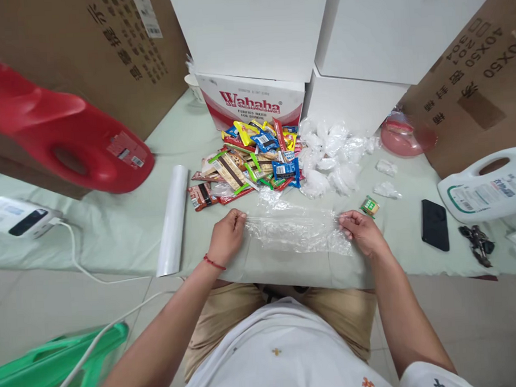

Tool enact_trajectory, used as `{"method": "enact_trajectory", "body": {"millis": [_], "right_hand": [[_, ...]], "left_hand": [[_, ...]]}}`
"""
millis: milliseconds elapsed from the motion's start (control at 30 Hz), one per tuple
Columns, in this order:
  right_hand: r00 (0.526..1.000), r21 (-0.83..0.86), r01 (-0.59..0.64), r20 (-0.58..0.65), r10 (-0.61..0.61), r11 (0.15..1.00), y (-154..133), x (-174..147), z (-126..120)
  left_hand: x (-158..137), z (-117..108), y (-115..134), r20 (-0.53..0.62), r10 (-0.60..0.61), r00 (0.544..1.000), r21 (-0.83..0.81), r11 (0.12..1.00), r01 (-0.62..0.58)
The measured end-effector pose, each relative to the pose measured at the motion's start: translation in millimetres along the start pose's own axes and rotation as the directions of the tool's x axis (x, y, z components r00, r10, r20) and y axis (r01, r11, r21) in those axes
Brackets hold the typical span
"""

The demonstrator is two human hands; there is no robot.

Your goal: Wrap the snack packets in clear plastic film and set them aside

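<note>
A thin clear plastic bag (298, 231) is stretched between my two hands, just over the front part of the cloth-covered table. My left hand (228, 235) pinches its left edge between thumb and fingers, with a red cord bracelet at the wrist. On the other side, my right hand (363, 230) is closed on the bag's right edge. A small green and yellow wrapped snack (370, 206) lies right behind my right hand. Beyond the bag is a heap of wrapped snacks (243, 165), and beside it a pile of crumpled clear plastic bags (331, 153).
A white roll (172, 220) and a red jug (76, 138) are at left, near a white device (22, 218) with a cable. At right are a black phone (435, 224), keys (477, 244) and a white jug (488, 186). A Wahaha carton (252, 105) and white boxes (255, 31) stand behind.
</note>
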State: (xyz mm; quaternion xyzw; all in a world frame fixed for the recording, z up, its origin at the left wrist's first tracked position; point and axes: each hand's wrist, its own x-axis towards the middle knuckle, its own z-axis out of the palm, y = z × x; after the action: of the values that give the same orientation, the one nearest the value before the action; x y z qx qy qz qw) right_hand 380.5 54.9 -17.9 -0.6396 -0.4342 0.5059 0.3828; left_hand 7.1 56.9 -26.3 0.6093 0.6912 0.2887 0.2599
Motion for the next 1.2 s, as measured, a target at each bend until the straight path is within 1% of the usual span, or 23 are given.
{"method": "enact_trajectory", "body": {"millis": [33, 67, 100, 133, 167, 200, 233, 300, 333, 367, 400, 433, 500, 567, 667, 733, 800, 900, 967, 1033, 1067, 1133, 1200], "right_hand": [[0.997, -0.106, 0.043, -0.054, -0.048, 0.993, -1, -1, -2], [0.983, -0.24, 0.095, -0.132, -0.129, 0.966, -4, -3, -4], [0.947, -0.384, 0.148, -0.209, -0.242, 0.911, -8, -8, -4], [0.894, -0.514, 0.201, -0.252, -0.371, 0.834, -13, -15, -1], [0.837, -0.61, 0.263, -0.24, -0.491, 0.747, -18, -24, 3], [0.792, -0.663, 0.347, -0.171, -0.586, 0.663, -21, -33, 10], [0.756, -0.672, 0.454, -0.056, -0.652, 0.584, -23, -43, 21], [0.667, -0.606, 0.662, 0.209, -0.715, 0.44, -21, -59, 49], [0.617, -0.572, 0.727, 0.304, -0.726, 0.378, -16, -64, 65], [0.578, -0.561, 0.761, 0.36, -0.732, 0.326, -11, -67, 82], [0.555, -0.569, 0.772, 0.386, -0.737, 0.283, -4, -68, 98], [0.549, -0.59, 0.766, 0.392, -0.738, 0.256, 2, -67, 113], [0.575, -0.629, 0.734, 0.373, -0.729, 0.257, 11, -61, 133], [0.612, -0.617, 0.716, 0.331, -0.719, 0.326, 12, -54, 142], [0.663, -0.474, 0.715, 0.224, -0.715, 0.514, 0, -46, 136], [0.72, -0.328, 0.683, 0.154, -0.677, 0.652, -14, -43, 125], [0.794, -0.19, 0.607, 0.122, -0.595, 0.771, -26, -42, 116], [0.889, -0.056, 0.452, 0.11, -0.445, 0.89, -36, -42, 110], [0.933, -0.011, 0.352, 0.081, -0.35, 0.936, -36, -42, 110], [0.956, 0.028, 0.29, 0.043, -0.291, 0.957, -32, -42, 112], [0.961, 0.05, 0.272, 0.03, -0.273, 0.961, -30, -43, 113], [0.969, 0.103, 0.244, 0.017, -0.247, 0.964, -26, -44, 115], [0.974, 0.143, 0.219, 0.02, -0.224, 0.965, -24, -47, 117]], "left_hand": [[2, 0, -1, 0.007, 0.009, 1.0, 0.002, 1.0, -0.009], [4, 0, -1, 0.005, 0.011, 1.0, -0.004, 1.0, -0.01], [5, 0, -1, -0.003, 0.001, 1.0, -0.02, 1.0, -0.001], [6, 1, -1, -0.01, -0.018, 1.0, -0.047, 0.999, 0.017], [7, 2, 0, -0.01, -0.043, 0.999, -0.08, 0.996, 0.042], [7, 3, 1, -0.004, -0.067, 0.998, -0.117, 0.991, 0.066], [7, 5, 3, 0.008, -0.085, 0.996, -0.153, 0.985, 0.085], [5, 8, 7, 0.03, -0.108, 0.994, -0.225, 0.968, 0.112], [4, 10, 10, 0.04, -0.118, 0.992, -0.263, 0.957, 0.124], [3, 13, 13, 0.049, -0.128, 0.991, -0.3, 0.944, 0.137], [2, 15, 15, 0.058, -0.137, 0.989, -0.331, 0.932, 0.148], [1, 16, 18, 0.067, -0.143, 0.987, -0.353, 0.922, 0.157], [-2, 19, 21, 0.076, -0.149, 0.986, -0.372, 0.913, 0.167], [-4, 19, 21, 0.078, -0.154, 0.985, -0.378, 0.91, 0.172], [-8, 17, 18, 0.082, -0.166, 0.983, -0.392, 0.901, 0.185], [-10, 16, 16, 0.115, -0.16, 0.98, -0.414, 0.889, 0.194], [-12, 15, 18, 0.173, -0.14, 0.975, -0.448, 0.87, 0.205], [-16, 14, 26, 0.222, -0.146, 0.964, -0.543, 0.802, 0.246], [-21, 13, 32, 0.232, -0.192, 0.954, -0.628, 0.719, 0.298], [-30, 14, 37, 0.273, -0.243, 0.931, -0.687, 0.627, 0.366], [-36, 15, 39, 0.291, -0.257, 0.921, -0.702, 0.597, 0.388], [-51, 17, 44, 0.29, -0.251, 0.923, -0.717, 0.581, 0.384], [-65, 21, 51, 0.263, -0.218, 0.94, -0.721, 0.603, 0.342]]}}
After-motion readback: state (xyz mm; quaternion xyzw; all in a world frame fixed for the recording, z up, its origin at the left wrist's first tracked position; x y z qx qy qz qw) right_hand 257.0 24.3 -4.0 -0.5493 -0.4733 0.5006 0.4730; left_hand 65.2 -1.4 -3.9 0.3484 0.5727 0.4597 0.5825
